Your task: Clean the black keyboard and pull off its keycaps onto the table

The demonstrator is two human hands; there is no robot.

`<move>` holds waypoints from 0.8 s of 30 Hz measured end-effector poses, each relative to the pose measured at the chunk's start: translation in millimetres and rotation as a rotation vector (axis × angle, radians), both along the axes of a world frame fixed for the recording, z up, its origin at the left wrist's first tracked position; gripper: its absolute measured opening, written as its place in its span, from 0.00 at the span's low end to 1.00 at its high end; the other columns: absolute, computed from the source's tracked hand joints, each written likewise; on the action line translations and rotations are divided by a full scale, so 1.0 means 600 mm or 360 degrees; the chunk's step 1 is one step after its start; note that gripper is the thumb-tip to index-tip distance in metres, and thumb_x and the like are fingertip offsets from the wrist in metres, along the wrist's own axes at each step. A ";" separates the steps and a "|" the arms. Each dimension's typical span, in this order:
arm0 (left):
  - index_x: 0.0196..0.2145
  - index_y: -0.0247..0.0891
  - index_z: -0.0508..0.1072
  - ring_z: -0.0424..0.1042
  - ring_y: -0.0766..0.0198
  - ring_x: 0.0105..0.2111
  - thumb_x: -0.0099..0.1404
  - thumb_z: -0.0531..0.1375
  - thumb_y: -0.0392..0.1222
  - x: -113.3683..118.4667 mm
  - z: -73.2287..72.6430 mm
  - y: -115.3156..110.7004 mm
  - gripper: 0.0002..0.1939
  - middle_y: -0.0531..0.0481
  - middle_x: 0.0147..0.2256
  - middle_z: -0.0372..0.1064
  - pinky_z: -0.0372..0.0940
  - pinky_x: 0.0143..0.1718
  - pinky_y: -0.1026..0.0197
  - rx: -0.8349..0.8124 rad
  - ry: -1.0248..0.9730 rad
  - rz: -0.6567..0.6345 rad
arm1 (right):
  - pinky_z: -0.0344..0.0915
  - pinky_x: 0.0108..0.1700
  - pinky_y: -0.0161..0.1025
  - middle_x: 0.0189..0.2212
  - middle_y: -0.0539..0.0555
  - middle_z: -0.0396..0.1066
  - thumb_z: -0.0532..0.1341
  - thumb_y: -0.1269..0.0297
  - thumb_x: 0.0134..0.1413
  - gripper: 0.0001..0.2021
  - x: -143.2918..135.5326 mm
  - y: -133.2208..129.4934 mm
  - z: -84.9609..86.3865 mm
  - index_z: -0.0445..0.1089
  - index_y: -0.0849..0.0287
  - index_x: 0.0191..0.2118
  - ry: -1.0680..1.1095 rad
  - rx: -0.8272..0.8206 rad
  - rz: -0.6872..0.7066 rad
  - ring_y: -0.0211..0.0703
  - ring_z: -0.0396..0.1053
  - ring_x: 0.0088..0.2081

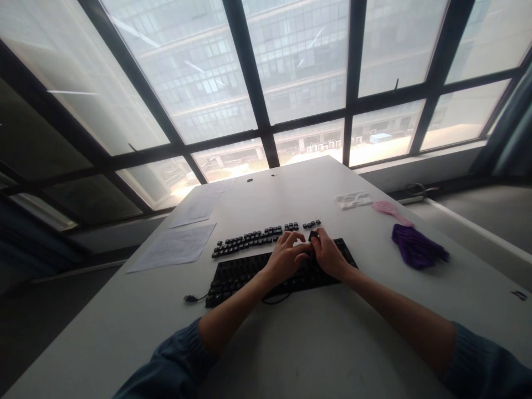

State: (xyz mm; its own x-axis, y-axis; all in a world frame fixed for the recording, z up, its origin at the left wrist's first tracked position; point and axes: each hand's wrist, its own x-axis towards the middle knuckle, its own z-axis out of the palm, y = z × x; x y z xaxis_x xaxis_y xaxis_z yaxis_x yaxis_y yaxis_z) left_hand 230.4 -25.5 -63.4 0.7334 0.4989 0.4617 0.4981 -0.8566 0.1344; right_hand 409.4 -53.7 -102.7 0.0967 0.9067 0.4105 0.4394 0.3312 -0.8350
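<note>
A black keyboard [236, 276] lies on the white table in front of me, its USB plug [191, 298] at its left end. Over the keyboard's right half, my left hand [286, 256] is bent with its fingers apart, and I see nothing held in it. Close beside it, my right hand [329, 255] pinches a small black piece, apparently a keycap [312, 236], between thumb and fingers. Behind the keyboard, loose black keycaps [245, 241] stand in rows, with a few more keycaps [311, 224] farther right. My hands hide part of the keyboard.
Printed paper sheets [174, 249] lie on the left of the white table [266, 349]. To the right are a crumpled white item [354, 200], a pink brush-like object [385, 208] and a purple cloth [415, 246]. Large windows [299, 61] rise behind the table.
</note>
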 end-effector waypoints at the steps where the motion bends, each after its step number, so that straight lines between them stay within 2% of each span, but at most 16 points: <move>1: 0.47 0.47 0.76 0.61 0.53 0.49 0.69 0.59 0.44 0.000 -0.002 -0.001 0.11 0.45 0.48 0.65 0.61 0.52 0.50 -0.0006 -0.0012 -0.0008 | 0.61 0.33 0.40 0.27 0.52 0.69 0.49 0.63 0.64 0.06 0.000 0.000 0.000 0.60 0.56 0.42 -0.0018 0.0000 -0.0014 0.45 0.67 0.28; 6: 0.47 0.45 0.77 0.62 0.55 0.47 0.70 0.57 0.45 0.008 -0.008 -0.009 0.11 0.45 0.46 0.65 0.62 0.52 0.52 -0.0119 -0.0158 -0.0071 | 0.61 0.32 0.40 0.26 0.51 0.68 0.49 0.63 0.63 0.07 0.003 0.000 0.005 0.60 0.57 0.43 0.0027 -0.0014 -0.0001 0.44 0.67 0.27; 9: 0.44 0.44 0.77 0.63 0.57 0.46 0.69 0.59 0.46 0.008 -0.002 -0.005 0.10 0.45 0.46 0.65 0.62 0.53 0.52 -0.0171 -0.0305 -0.0037 | 0.62 0.32 0.39 0.25 0.49 0.68 0.49 0.62 0.64 0.06 0.004 -0.003 0.011 0.59 0.56 0.42 0.0146 -0.0018 0.0019 0.43 0.67 0.27; 11: 0.42 0.44 0.78 0.63 0.57 0.46 0.67 0.62 0.46 0.003 0.006 0.013 0.09 0.46 0.46 0.64 0.61 0.54 0.53 -0.0170 -0.0400 0.0091 | 0.62 0.32 0.39 0.24 0.49 0.69 0.49 0.61 0.64 0.06 0.003 -0.004 0.013 0.58 0.55 0.42 0.0231 -0.0011 0.0019 0.43 0.67 0.26; 13: 0.40 0.44 0.79 0.62 0.57 0.47 0.64 0.64 0.46 -0.005 0.016 0.043 0.08 0.47 0.47 0.64 0.61 0.53 0.52 -0.0155 -0.0439 0.0302 | 0.63 0.33 0.40 0.24 0.49 0.69 0.49 0.59 0.65 0.06 0.003 -0.003 0.012 0.58 0.54 0.40 0.0288 0.0001 -0.0002 0.43 0.67 0.26; 17: 0.36 0.46 0.81 0.60 0.51 0.50 0.59 0.68 0.45 -0.019 0.020 0.106 0.07 0.46 0.48 0.62 0.59 0.53 0.45 -0.0210 -0.0272 0.0709 | 0.63 0.35 0.41 0.25 0.50 0.70 0.50 0.58 0.65 0.07 0.003 0.000 0.010 0.58 0.54 0.38 0.0308 0.0016 -0.0027 0.43 0.68 0.27; 20: 0.34 0.47 0.82 0.59 0.47 0.52 0.57 0.68 0.47 -0.019 0.007 0.130 0.06 0.46 0.49 0.63 0.59 0.52 0.43 -0.0298 -0.0091 0.0788 | 0.63 0.36 0.41 0.26 0.50 0.71 0.50 0.58 0.64 0.07 0.004 0.001 0.010 0.59 0.54 0.37 0.0309 0.0032 -0.0024 0.44 0.68 0.28; 24: 0.34 0.48 0.82 0.59 0.47 0.52 0.57 0.69 0.49 -0.017 -0.015 0.135 0.07 0.45 0.48 0.63 0.59 0.51 0.43 -0.0327 0.0044 0.0786 | 0.64 0.35 0.41 0.26 0.50 0.70 0.51 0.58 0.64 0.08 0.005 0.001 0.012 0.59 0.54 0.35 0.0383 0.0021 -0.0043 0.43 0.68 0.28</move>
